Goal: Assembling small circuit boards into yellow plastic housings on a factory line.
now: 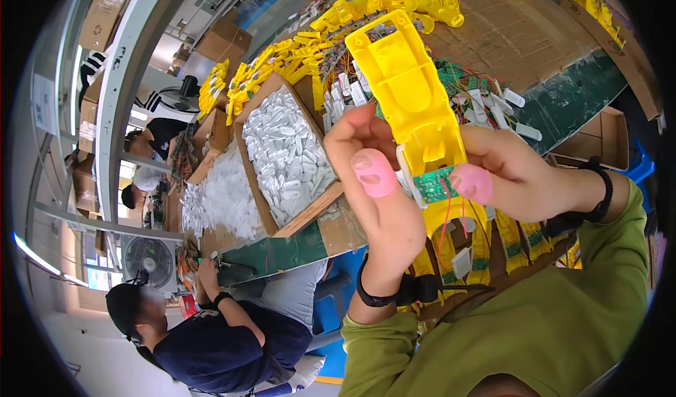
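Note:
My left hand (384,193) grips the left side of a long yellow plastic housing (412,80), its hollow inner side facing me. From the right, my right hand (521,175) is closed on the same housing, its thumb on the edge of a small green circuit board (431,186). The board lies across the lower part of the housing. A white plastic strip (410,177) shows between the board and my left thumb. Thin red wires (442,238) hang from the board, near a dangling white piece (462,263). Pink covers sit on both thumbs.
A cardboard box (310,214) of small white plastic parts stands left of my hands. Yellow housings (282,59) are heaped behind it. White parts with wires (493,105) lie beyond my right hand. Several yellow housings with boards (510,246) lie below. A co-worker (211,341) sits at left.

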Action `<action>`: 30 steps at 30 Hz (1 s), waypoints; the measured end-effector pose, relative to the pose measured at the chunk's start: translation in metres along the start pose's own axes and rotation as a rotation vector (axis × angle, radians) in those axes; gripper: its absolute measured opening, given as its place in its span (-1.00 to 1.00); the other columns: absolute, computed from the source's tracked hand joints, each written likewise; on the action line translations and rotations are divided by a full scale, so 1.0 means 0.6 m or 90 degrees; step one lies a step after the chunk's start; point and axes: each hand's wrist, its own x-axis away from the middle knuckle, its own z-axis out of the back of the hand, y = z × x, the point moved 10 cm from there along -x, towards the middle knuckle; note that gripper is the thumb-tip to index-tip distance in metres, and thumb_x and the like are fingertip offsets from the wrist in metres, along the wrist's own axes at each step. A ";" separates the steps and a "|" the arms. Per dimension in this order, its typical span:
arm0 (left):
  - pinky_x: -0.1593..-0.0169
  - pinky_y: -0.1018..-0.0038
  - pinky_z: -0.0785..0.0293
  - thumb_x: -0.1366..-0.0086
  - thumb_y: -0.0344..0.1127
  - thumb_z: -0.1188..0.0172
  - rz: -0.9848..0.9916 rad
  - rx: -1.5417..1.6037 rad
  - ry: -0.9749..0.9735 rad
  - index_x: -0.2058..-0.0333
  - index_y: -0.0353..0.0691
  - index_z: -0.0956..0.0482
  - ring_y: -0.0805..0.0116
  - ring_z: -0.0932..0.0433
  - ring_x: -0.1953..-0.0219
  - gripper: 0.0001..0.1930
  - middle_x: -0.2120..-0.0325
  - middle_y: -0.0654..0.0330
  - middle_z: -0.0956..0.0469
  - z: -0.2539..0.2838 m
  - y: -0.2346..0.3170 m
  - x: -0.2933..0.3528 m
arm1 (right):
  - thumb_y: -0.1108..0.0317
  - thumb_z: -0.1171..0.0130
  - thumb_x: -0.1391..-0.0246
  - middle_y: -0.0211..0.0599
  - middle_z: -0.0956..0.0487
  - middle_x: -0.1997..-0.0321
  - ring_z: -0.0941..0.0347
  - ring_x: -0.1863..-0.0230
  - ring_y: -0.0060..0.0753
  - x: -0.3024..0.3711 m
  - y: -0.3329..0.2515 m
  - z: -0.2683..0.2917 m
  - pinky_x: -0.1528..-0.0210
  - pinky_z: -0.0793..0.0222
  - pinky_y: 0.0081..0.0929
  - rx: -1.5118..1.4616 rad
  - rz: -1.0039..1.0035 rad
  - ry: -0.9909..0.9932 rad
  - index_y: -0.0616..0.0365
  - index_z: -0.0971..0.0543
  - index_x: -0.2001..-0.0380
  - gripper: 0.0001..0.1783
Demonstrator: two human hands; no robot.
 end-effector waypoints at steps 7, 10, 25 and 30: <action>0.56 0.55 -0.26 -0.03 -0.40 -0.13 -0.172 -0.305 -0.180 0.48 -0.36 -0.40 0.40 -0.35 0.62 -0.85 0.61 0.15 -0.38 -0.019 0.080 0.040 | 0.26 0.16 -0.13 -0.44 -0.39 0.37 -0.24 0.45 -0.79 0.015 -0.019 0.039 0.47 -0.19 -0.77 0.079 0.073 0.116 0.25 -0.26 0.08 -0.65; 0.58 0.43 -0.28 0.09 -0.45 -0.24 -0.251 -0.576 -0.236 0.50 -0.33 -0.40 0.20 -0.34 0.64 -0.81 0.65 0.11 -0.35 -0.047 0.095 0.052 | 0.25 0.16 -0.12 -0.45 -0.38 0.40 -0.24 0.50 -0.80 0.014 -0.012 0.032 0.53 -0.18 -0.80 0.062 0.053 0.112 0.22 -0.25 0.07 -0.65; 0.57 0.50 -0.33 0.01 -0.38 -0.18 -0.140 -0.457 -0.449 0.38 -0.35 -0.42 0.26 -0.36 0.63 -0.78 0.63 0.13 -0.36 -0.062 0.084 0.051 | 0.23 0.10 -0.09 -0.31 -0.35 0.22 -0.28 0.29 -0.58 0.028 -0.003 0.012 0.26 -0.20 -0.58 0.026 0.126 0.058 0.27 -0.06 -0.04 -0.47; 0.54 0.71 -0.32 -0.08 -0.41 -0.09 0.007 -0.181 -0.375 0.25 -0.38 -0.38 0.57 -0.37 0.49 -0.74 0.43 0.20 -0.37 -0.039 0.046 0.043 | 0.23 0.05 -0.06 -0.26 -0.36 0.65 -0.29 0.69 -0.46 0.026 -0.021 -0.001 0.63 -0.17 -0.56 0.247 0.132 0.001 0.27 -0.07 0.02 -0.48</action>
